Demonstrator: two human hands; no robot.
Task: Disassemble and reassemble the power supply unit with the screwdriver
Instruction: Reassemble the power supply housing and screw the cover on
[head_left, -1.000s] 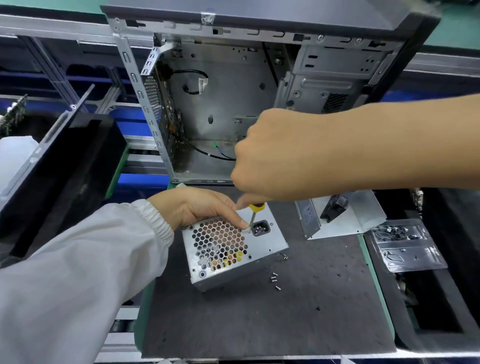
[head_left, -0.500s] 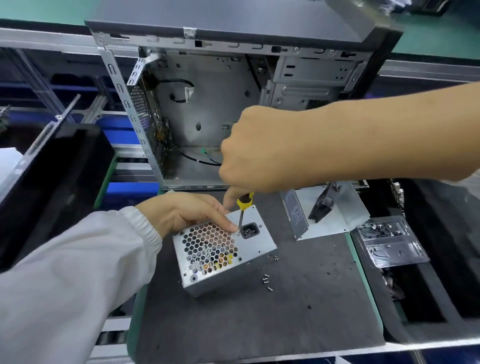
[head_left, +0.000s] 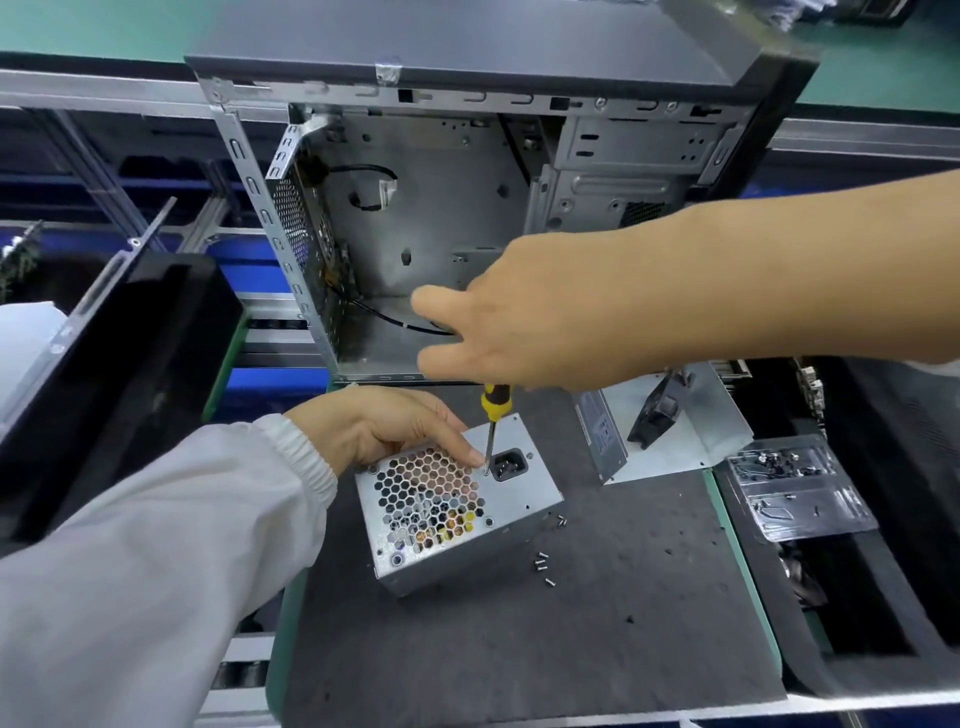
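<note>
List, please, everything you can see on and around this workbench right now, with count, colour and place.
power supply unit: one, silver, near the mat's left edge, honeycomb grille facing up.
screwdriver: one, yellow and black handle, tip on the unit's top face beside the black socket.
loose screws: about six, silver, on the mat right of the unit.
mat: one, dark grey, under the work.
computer case: one, grey metal, open, behind the mat.
metal cover: one, silver, right of the unit.
plastic bags: clear, far right.
left hand: steadies the unit.
right hand: holds the screwdriver.
</note>
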